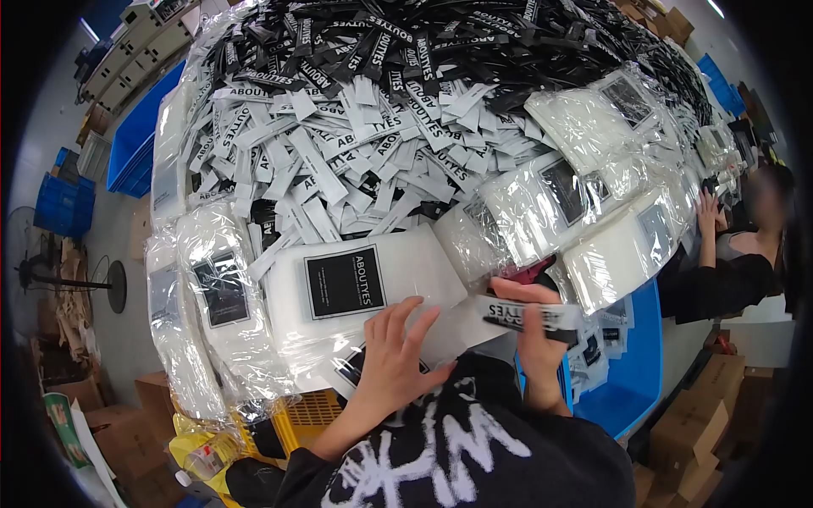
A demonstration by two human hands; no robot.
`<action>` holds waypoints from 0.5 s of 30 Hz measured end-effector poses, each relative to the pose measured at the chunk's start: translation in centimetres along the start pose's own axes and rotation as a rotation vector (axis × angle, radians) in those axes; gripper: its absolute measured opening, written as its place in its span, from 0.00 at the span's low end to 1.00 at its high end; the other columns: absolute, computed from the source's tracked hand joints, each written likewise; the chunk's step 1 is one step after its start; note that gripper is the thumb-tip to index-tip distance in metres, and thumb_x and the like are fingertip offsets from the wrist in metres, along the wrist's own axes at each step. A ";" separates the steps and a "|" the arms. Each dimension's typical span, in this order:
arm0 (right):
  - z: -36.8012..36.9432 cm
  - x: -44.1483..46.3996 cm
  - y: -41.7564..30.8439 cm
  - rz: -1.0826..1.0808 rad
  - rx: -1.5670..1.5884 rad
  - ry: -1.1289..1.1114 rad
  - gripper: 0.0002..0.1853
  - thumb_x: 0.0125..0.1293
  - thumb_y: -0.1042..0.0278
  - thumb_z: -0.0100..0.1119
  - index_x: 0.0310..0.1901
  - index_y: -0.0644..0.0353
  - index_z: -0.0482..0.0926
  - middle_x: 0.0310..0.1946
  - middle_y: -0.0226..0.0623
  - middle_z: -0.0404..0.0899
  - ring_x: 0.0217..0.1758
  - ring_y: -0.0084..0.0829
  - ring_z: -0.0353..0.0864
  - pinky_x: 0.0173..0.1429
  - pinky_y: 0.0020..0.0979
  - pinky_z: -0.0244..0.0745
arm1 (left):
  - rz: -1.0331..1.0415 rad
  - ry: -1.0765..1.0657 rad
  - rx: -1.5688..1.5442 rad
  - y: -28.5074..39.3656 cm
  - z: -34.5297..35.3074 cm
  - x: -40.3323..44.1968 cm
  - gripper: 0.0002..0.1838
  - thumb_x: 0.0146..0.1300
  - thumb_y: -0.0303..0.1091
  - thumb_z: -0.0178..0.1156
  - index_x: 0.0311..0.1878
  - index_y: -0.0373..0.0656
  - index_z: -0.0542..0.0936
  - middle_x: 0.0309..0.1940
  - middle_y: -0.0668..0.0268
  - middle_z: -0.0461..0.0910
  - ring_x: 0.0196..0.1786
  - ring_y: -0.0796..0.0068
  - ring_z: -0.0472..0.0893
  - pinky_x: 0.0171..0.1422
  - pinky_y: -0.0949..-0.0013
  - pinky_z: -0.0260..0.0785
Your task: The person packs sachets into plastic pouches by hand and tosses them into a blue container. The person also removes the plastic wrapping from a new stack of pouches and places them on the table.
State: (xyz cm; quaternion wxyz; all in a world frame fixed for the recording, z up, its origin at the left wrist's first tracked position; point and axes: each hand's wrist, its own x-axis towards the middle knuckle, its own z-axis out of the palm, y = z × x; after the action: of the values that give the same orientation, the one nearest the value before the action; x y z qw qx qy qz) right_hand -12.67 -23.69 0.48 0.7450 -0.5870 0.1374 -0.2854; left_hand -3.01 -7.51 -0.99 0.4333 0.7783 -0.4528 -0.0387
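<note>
My right hand (539, 343) is closed around a white packet and a black packet (529, 315), both slim and lettered, the white one uppermost. My left hand (396, 351) has its fingers spread over a frosted plastic bag (449, 334) near the table's front edge; a dark printed label shows partly beneath the palm. Just beyond that hand lies a stack of frosted bags (415, 254), whose top one bears a black "ABOUTYES" label (345, 282). Behind the stack spreads a large heap of slim white packets (339, 169), with black packets (356, 42) farther back.
Clear-wrapped bundles of bags flank the heap at left (212, 288) and right (550, 203). A blue bin (639, 364) holding filled bags stands by my right side. A yellow crate (309, 415) is below the table at left. Another person (720, 262) works at the far right.
</note>
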 end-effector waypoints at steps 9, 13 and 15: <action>2.3 0.6 1.8 0.427 0.240 -0.313 0.15 0.72 0.68 0.46 0.54 0.69 0.73 0.53 0.47 0.76 0.63 0.36 0.71 0.66 0.35 0.64 | 0.044 0.086 -0.038 -0.3 -0.1 -1.0 0.54 0.34 0.29 0.76 0.65 0.52 0.54 0.58 0.50 0.63 0.58 0.49 0.65 0.58 0.51 0.61; 2.3 0.7 1.1 0.589 0.306 -0.258 0.15 0.71 0.68 0.49 0.53 0.68 0.74 0.51 0.43 0.78 0.56 0.30 0.75 0.60 0.31 0.68 | 0.111 0.172 -0.075 -0.2 0.2 -1.3 0.48 0.35 0.33 0.75 0.62 0.53 0.61 0.59 0.55 0.64 0.56 0.51 0.68 0.57 0.51 0.56; 2.6 0.3 1.8 0.467 0.058 -0.315 0.15 0.70 0.67 0.50 0.52 0.68 0.75 0.49 0.41 0.78 0.52 0.26 0.76 0.56 0.29 0.70 | 0.167 0.164 -0.067 -0.5 0.2 -1.3 0.47 0.35 0.35 0.76 0.62 0.54 0.61 0.60 0.55 0.62 0.57 0.51 0.67 0.58 0.50 0.56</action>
State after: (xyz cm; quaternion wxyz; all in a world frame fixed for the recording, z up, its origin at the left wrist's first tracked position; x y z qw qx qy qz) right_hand -10.54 -21.52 -0.44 0.8194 -0.5549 0.1434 -0.0152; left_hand -3.51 -6.60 -1.90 0.4966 0.7234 -0.4775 0.0461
